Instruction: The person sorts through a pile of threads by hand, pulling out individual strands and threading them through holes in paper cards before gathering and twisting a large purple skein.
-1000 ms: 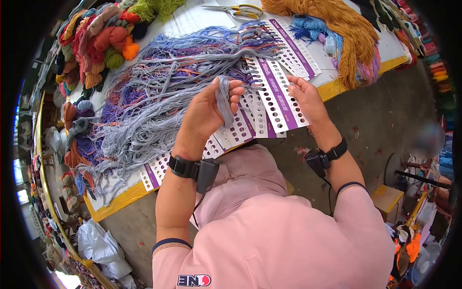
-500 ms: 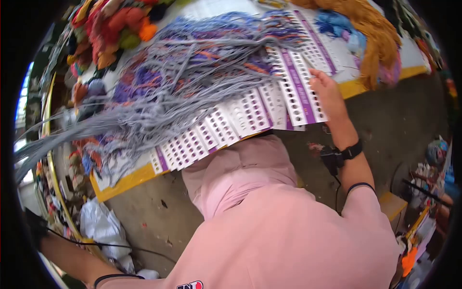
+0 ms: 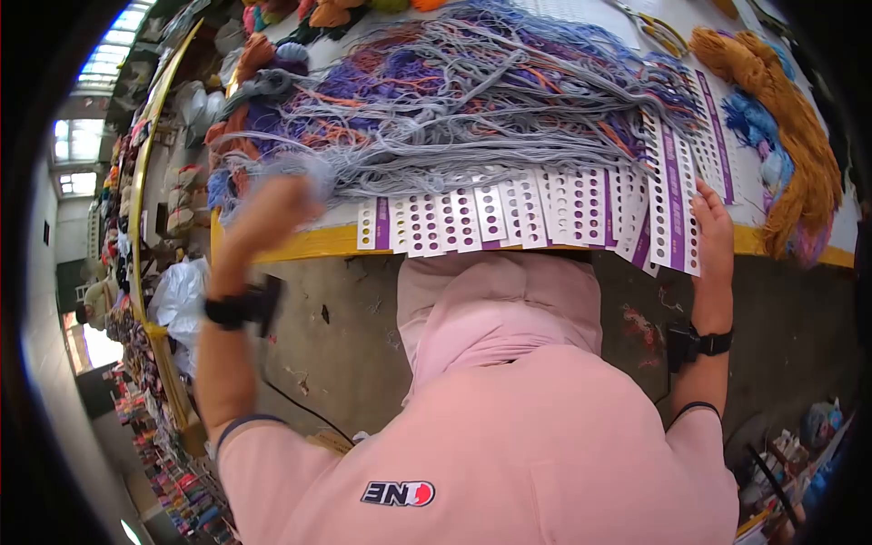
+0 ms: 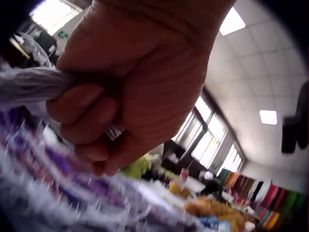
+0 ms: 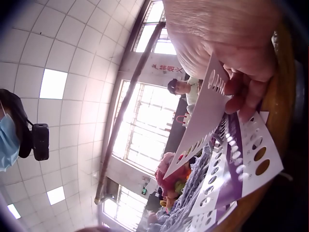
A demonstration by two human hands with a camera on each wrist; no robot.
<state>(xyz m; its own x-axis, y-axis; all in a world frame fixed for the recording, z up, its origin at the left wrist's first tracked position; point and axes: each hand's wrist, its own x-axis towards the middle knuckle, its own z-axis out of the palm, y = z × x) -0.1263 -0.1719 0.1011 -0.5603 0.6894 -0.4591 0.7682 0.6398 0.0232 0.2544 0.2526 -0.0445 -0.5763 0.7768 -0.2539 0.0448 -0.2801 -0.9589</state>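
Head | left fingers clench grey yarn | right fingers pinch card | shirt: ONE

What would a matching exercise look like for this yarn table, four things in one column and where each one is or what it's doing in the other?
Things:
1. left hand
2. right hand
3. orange yarn
4. white plastic bag

Places or states:
A. low down, below the table edge on the left
B. gripping a bundle of grey threads
C. lying at the table's right end
D. holding a punched card at the right of the row

Pairs: 1-B, 2-D, 3-C, 4-A
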